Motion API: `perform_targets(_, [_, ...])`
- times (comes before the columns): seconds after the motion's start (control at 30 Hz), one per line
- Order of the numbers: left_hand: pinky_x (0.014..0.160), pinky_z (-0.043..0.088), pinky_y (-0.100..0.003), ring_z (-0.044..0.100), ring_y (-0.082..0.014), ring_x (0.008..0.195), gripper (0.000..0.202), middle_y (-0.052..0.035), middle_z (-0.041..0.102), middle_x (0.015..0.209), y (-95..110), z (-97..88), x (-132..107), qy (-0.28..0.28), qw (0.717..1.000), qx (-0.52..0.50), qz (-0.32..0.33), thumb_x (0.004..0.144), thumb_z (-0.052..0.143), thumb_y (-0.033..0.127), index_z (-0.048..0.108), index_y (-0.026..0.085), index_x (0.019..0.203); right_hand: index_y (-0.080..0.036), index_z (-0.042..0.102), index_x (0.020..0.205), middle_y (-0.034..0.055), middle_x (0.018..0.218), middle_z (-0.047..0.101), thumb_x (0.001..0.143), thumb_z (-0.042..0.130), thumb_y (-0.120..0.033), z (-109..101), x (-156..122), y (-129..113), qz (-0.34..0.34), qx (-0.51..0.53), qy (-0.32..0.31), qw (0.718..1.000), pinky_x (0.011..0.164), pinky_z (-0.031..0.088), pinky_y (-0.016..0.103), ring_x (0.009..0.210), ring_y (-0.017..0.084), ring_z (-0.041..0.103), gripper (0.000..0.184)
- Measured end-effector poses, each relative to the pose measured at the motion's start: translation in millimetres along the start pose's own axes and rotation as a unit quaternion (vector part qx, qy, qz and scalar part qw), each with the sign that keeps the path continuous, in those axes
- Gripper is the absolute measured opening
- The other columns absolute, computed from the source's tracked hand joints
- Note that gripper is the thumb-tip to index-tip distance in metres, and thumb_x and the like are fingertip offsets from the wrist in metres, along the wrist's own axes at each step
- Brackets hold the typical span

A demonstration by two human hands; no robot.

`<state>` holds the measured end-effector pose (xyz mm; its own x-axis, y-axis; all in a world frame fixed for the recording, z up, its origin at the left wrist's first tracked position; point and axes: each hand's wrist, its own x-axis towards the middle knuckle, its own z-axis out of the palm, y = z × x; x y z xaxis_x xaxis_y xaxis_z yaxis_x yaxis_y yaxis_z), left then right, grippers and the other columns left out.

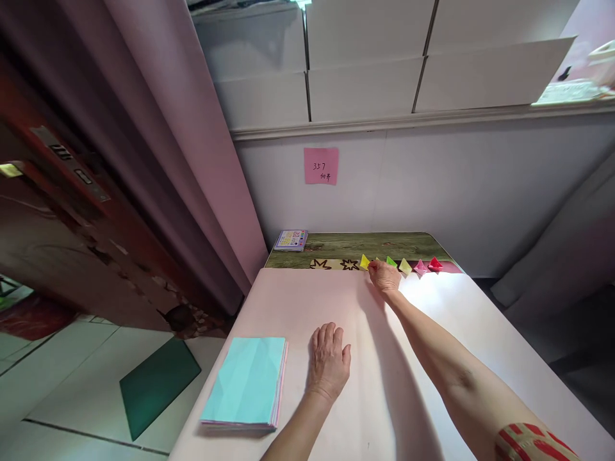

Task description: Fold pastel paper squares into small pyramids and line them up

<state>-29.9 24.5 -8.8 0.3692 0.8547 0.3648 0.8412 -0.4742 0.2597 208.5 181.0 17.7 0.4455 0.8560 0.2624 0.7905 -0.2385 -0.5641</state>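
Paper stack point(246, 381), rectangular, turquoise-topped: left of left grip point(329, 362), palm-down, unclenched, on smooth counter point(298, 298). Folded pieces point(421, 267), papery, pointed: right of right grip point(384, 276). Yellow piece point(364, 262), angular: just left, at that bunched grip; cannot tell whether pinched.

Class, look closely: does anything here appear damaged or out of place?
Yes: the reddish-brown woodwork at left looks damaged near the floor, its edge ragged around a dark patch. The row of folded pieces looks orderly.
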Motion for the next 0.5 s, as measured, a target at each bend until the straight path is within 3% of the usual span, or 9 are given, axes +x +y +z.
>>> perform_targets(0.1, [0.108,0.036,-0.049,0.05,-0.0264,0.12,0.028,-0.0079,0.057,0.124,-0.2,-0.8,-0.3,-0.003,1.0,-0.005,-0.005,0.086,0.053,0.022,0.057,0.024,0.114,-0.02,0.075,0.096,0.0097,0.085,0.075,0.08,0.062,-0.031,7.9,8.2,-1.1,0.019,0.04,-0.012,0.999,0.064,0.043,0.03,0.076,0.023,0.065,0.023])
perform_targets(0.2, [0.107,0.037,-0.049,0.05,-0.026,0.119,0.029,-0.0076,0.058,0.123,-0.7,-2.0,0.3,-0.001,1.0,-0.01,-0.007,0.085,0.055,0.022,0.057,0.024,0.113,-0.019,0.072,0.103,0.0078,0.082,0.075,0.083,0.059,-0.037,7.5,-2.8,-1.6,0.041,0.096,-0.016,0.994,0.066,0.048,0.031,0.072,0.022,0.068,0.03])
perform_targets(0.3, [0.107,0.037,-0.049,0.051,-0.0263,0.118,0.028,-0.0077,0.058,0.123,-0.9,-2.8,1.2,-0.005,1.0,-0.013,-0.006,0.085,0.055,0.022,0.057,0.024,0.113,-0.017,0.071,0.102,0.0065,0.08,0.075,0.089,0.047,-0.043,-4.6,-33.9,4.1,0.059,0.161,-0.021,0.985,0.064,0.052,0.028,0.066,0.018,0.07,0.038])
perform_targets(0.4, [0.107,0.037,-0.049,0.051,-0.0265,0.119,0.027,-0.0078,0.057,0.124,0.1,-3.8,1.7,-0.007,1.0,-0.009,-0.004,0.086,0.053,0.022,0.057,0.025,0.113,-0.014,0.071,0.1,0.0084,0.081,0.075,0.087,0.048,-0.049,-27.6,-75.9,18.4,0.086,0.221,-0.027,0.971,0.06,0.054,0.026,0.066,0.018,0.071,0.044])
perform_targets(0.5, [0.108,0.036,-0.048,0.05,-0.0261,0.119,0.026,-0.0079,0.057,0.124,1.7,-5.1,1.8,-0.006,1.0,-0.001,-0.004,0.087,0.052,0.021,0.057,0.024,0.112,-0.012,0.071,0.094,0.0113,0.081,0.075,0.076,0.062,-0.054,-51.0,-117.7,35.1,0.186,0.343,-0.015,0.921,0.056,0.055,0.028,0.067,0.022,0.072,0.046])
